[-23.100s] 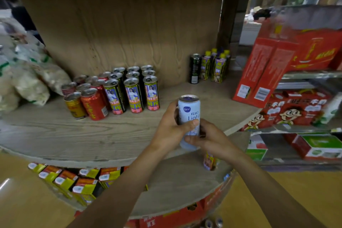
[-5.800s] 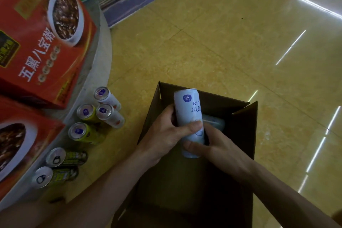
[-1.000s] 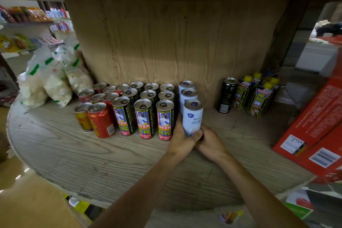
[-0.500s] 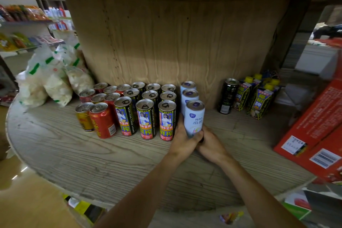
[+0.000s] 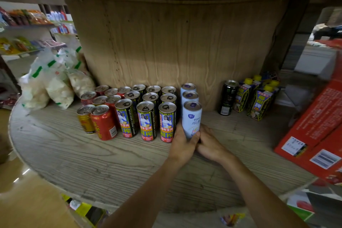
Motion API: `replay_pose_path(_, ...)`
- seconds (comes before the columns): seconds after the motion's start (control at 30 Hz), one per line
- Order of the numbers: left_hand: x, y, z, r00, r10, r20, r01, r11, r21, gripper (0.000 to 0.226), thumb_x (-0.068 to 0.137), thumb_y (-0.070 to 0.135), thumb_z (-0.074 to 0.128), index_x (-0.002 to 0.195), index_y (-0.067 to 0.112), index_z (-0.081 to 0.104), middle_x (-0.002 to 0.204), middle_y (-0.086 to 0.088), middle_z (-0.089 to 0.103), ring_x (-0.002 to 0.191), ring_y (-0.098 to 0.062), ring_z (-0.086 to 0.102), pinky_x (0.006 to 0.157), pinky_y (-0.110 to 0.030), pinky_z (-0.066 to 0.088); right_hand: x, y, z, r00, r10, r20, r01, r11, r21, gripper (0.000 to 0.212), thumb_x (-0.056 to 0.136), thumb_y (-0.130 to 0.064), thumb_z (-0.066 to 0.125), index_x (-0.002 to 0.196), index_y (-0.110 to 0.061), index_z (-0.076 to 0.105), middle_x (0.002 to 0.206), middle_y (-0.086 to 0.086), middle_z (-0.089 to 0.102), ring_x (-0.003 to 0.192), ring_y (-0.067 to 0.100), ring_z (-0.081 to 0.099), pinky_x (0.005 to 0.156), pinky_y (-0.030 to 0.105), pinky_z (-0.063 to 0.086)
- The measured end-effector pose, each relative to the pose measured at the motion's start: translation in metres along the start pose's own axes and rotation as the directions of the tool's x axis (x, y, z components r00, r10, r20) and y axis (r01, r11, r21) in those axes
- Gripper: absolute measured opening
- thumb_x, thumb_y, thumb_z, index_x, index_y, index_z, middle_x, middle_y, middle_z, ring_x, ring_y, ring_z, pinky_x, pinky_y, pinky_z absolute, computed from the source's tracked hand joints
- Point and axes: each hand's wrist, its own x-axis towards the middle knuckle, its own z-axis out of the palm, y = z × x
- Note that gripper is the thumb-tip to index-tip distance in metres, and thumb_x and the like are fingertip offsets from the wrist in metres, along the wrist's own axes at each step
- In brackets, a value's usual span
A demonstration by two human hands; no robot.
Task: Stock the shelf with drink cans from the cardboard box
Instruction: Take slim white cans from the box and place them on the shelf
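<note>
A pale blue drink can (image 5: 191,118) stands upright on the round wooden shelf (image 5: 111,161), at the front of a row with two more pale blue cans (image 5: 189,95) behind it. My left hand (image 5: 182,144) grips its lower left side, thumb across the front. My right hand (image 5: 211,143) holds its base from the right, fingers curled. The cardboard box is out of view.
Left of the blue row stand several black-and-yellow cans (image 5: 148,120), then red cans (image 5: 104,122) and a gold can (image 5: 85,118). White bags (image 5: 48,83) lie far left. A black can (image 5: 227,97) and yellow-capped cartons (image 5: 259,100) stand right, red boxes (image 5: 318,135) beyond.
Since a second ago the blue can has stayed on the shelf in front of the other two, with both hands still round its lower part. Before that it came from the box.
</note>
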Motion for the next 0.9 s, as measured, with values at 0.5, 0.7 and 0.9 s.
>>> replay_pose_path(0.5,-0.003,0.006,0.006,0.996,-0.059,-0.074,0.063,0.996,0.056,0.08,0.081,0.044,0.071,0.149,0.018,0.037,0.146,-0.003,0.055,0.133,-0.018,0.053,0.112,-0.04,0.042,-0.009,-0.005,0.0,0.995,-0.061,-0.083,0.062,0.998,0.006,0.064,0.081,-0.04,0.042,0.137,-0.013,0.058,0.132,0.01,0.062,0.117,0.017,0.05,0.092,0.015,0.03)
replay_pose_path(0.7,-0.004,0.01,0.004,0.997,-0.05,-0.066,0.055,0.996,0.067,0.083,0.081,0.043,0.07,0.151,0.017,0.035,0.147,-0.003,0.053,0.135,-0.017,0.051,0.114,-0.04,0.041,-0.01,-0.003,0.002,0.998,-0.007,-0.063,0.004,0.999,-0.047,0.07,0.079,-0.047,0.036,0.139,-0.017,0.055,0.133,0.007,0.06,0.119,0.026,0.053,0.094,0.023,0.032)
replay_pose_path(0.9,-0.005,0.009,0.001,0.998,-0.043,-0.045,0.047,0.994,0.095,0.1,0.075,0.055,0.061,0.157,0.014,0.023,0.156,-0.005,0.043,0.144,-0.017,0.041,0.118,-0.039,0.035,-0.013,-0.011,-0.004,0.998,0.011,-0.059,-0.011,1.0,0.002,0.067,0.078,-0.041,0.046,0.141,-0.017,0.054,0.135,0.007,0.061,0.123,0.024,0.057,0.104,0.034,0.044)
